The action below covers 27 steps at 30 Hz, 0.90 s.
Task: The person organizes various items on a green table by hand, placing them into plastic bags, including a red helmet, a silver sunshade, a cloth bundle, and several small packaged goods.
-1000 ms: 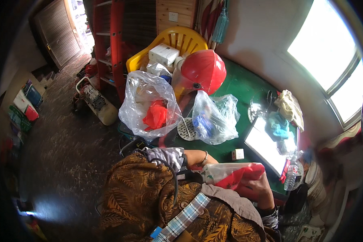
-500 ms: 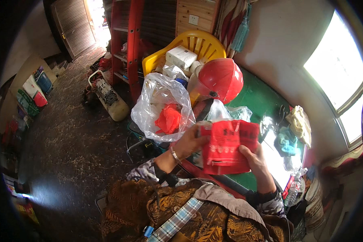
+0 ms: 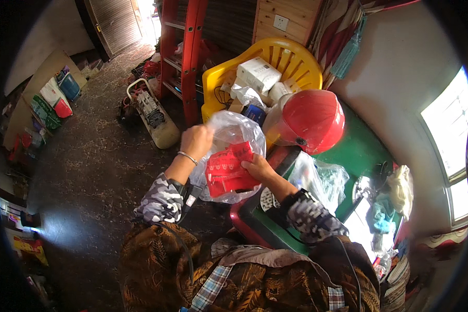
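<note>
My right hand grips a flat red printed pouch by its right edge, with the thumb on top. The pouch is over the mouth of a clear plastic bag and covers much of its inside. At the bag's far left rim my left hand is closed, apparently pinching the thin plastic; its fingertips are blurred and partly hidden.
A yellow plastic chair holds a white box and other packages. Beside it, a red helmet sits on the green tabletop near more clear bags. Left stand a red ladder and an air compressor.
The red pouch has moved left from over the green table to over the plastic bag. My left hand has let go of it and reached the bag's rim.
</note>
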Available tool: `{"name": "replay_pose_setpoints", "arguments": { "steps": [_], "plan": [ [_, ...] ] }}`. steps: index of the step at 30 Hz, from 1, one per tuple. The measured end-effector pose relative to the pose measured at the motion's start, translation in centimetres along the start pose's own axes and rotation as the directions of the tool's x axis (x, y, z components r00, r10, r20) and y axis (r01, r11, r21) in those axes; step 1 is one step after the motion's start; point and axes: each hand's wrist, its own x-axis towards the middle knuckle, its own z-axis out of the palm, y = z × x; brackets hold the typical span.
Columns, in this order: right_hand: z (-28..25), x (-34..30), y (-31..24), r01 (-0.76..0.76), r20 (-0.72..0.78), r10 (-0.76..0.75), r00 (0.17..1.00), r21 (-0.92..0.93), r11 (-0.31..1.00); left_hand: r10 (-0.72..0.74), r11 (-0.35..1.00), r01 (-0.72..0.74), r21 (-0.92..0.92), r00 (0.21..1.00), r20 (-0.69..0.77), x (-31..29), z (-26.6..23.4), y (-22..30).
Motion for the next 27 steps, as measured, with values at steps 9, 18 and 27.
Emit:
{"name": "replay_pose_setpoints", "arguments": {
  "steps": [9,18,27],
  "plan": [
    [0.6,7.7,-1.0,-0.372,0.154,0.365,0.918,0.649,0.664,0.224,0.832,-0.19,-0.522,0.975,0.001,-2.8,-1.4,2.6],
    [7.2,11.4,6.4,-0.013,-0.12,-0.041,0.992,-0.418,0.908,0.586,0.576,-0.408,-0.709,0.811,0.009,-1.1,2.7,8.8],
    [7.5,13.5,8.0,0.015,-0.093,-0.071,0.993,-0.494,0.869,0.108,0.818,-0.011,-0.575,0.985,0.135,-3.7,-0.1,5.9]
  ]
}}
